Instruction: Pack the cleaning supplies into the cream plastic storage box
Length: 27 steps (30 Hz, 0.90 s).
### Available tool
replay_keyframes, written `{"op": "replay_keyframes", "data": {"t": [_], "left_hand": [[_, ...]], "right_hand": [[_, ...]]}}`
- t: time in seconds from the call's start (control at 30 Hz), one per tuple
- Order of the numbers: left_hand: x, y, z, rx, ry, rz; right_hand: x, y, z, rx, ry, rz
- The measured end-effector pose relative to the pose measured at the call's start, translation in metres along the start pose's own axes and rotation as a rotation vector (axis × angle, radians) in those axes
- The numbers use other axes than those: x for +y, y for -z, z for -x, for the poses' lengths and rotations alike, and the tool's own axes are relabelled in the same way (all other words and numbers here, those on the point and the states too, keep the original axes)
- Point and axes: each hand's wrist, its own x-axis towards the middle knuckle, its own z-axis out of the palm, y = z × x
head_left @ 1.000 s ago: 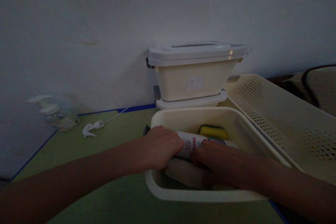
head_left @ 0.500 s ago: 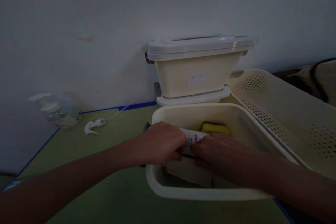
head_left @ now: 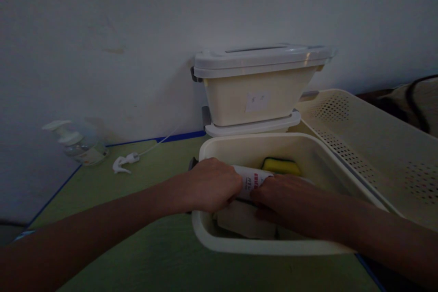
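Inside a cream plastic bin (head_left: 273,247), both hands are closed on a white packet with red and grey print (head_left: 249,181); its exact kind is not clear. My left hand (head_left: 215,185) grips its left end, close to the bin's left wall. Around its right side are the fingers of my right hand (head_left: 287,196), partly hidden from view. A yellow sponge with a dark green side (head_left: 281,166) lies behind the packet, against the far wall of the bin. Below my hands, a pale flat item (head_left: 244,220) rests in the bin.
Behind the bin stands a lidded cream box (head_left: 260,96) on another lidded box. To the right is a perforated cream basket (head_left: 372,141). A clear pump bottle (head_left: 85,148) and a white spray nozzle with tube (head_left: 126,163) are on the green tabletop (head_left: 137,246).
The view has shifted slightly. Both hands keep their hold on the white packet, in nearly the same place in the bin.
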Motion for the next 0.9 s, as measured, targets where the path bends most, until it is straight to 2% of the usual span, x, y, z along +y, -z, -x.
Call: {"op": "replay_keyframes", "data": {"t": [0.13,0.27,0.43,0.6,0.67,0.77,0.83,0.9], "left_hand": [[0.0,0.002,0.0,-0.018,0.012,0.002],[0.001,0.001,-0.002,0.06,0.045,0.046],[-0.002,-0.006,-0.006,0.262,0.149,0.184],[-0.007,-0.014,-0.004,0.559,0.147,0.535],[-0.009,-0.017,0.002,0.715,0.105,0.678],[-0.017,-0.024,0.021,1.026,0.091,0.788],[-0.029,-0.032,0.041,1.198,0.141,0.792],[-0.047,-0.046,0.064,1.275,0.245,0.76]], "right_hand": [[-0.002,0.004,0.0,0.015,-0.008,0.047],[-0.002,0.007,-0.001,0.093,-0.062,0.107],[-0.004,0.009,-0.004,0.237,-0.218,0.218],[-0.005,0.019,0.0,0.366,-0.293,0.237],[-0.003,0.023,0.005,0.497,-0.29,0.204],[0.001,0.028,0.017,0.914,-0.225,0.148],[-0.002,0.03,0.027,1.176,-0.206,0.202],[-0.012,0.029,0.038,1.284,-0.208,0.278]]}}
